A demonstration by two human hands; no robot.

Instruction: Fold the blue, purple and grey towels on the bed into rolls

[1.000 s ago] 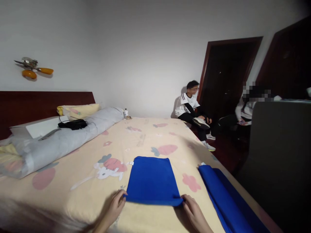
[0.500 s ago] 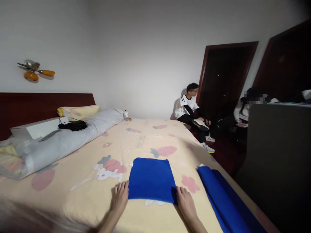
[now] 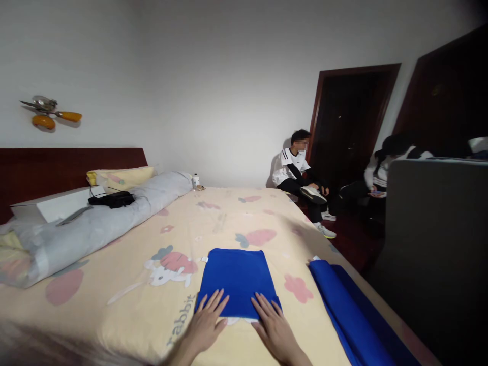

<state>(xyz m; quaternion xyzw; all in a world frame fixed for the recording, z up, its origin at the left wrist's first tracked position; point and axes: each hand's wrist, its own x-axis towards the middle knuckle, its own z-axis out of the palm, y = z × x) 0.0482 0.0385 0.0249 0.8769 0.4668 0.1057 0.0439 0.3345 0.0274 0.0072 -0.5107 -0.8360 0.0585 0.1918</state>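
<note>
A folded blue cloth (image 3: 240, 277) lies flat on the bed in front of me, a small white tag at its far left corner. My left hand (image 3: 208, 317) rests with spread fingers on its near left corner. On the near right corner lies my right hand (image 3: 272, 320), its fingers also stretched out flat. Both palms reach past the cloth's near edge onto the bedsheet. To the right, a second blue cloth (image 3: 343, 310), folded long, lies along the bed's edge, apart from my hands.
The bed (image 3: 129, 325) has a carrot-and-rabbit print sheet. At left are a rolled grey quilt (image 3: 114, 229), a white box (image 3: 63, 203), a black item (image 3: 112, 199) and a pillow (image 3: 125, 178). One person (image 3: 292, 165) sits beyond the bed; another sits behind a dark panel (image 3: 434, 229).
My hands have moved from the cloth's side edges onto its near corners, and the fingers have spread flat. The near part of the cloth looks slightly wider at both sides.
</note>
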